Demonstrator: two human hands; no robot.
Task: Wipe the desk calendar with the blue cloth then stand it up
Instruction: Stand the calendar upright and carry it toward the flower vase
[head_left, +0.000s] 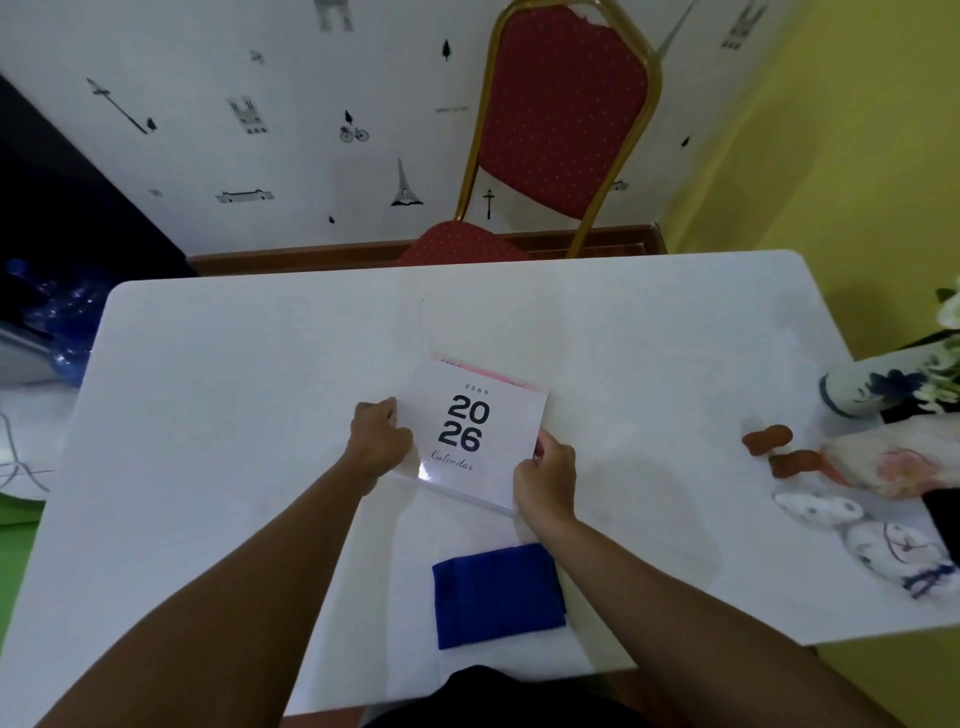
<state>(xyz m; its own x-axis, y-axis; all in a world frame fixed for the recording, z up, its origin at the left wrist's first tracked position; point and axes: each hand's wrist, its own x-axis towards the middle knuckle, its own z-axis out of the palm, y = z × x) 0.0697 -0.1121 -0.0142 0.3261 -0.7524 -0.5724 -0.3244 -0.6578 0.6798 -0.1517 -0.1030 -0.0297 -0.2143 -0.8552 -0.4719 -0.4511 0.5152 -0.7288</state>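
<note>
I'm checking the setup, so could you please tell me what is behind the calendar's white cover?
Pink pages peek out along the top edge of the calendar, and beside the right hand. The cover hides the rest.

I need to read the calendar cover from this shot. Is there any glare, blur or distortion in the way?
Head view: a small glare patch sits on the desk calendar near its lower left corner, beside the left hand; the large "2026" reads clearly, the small digits above are soft; wide-angle distortion bows the table edges; lighting is even, shadows faint.
</note>
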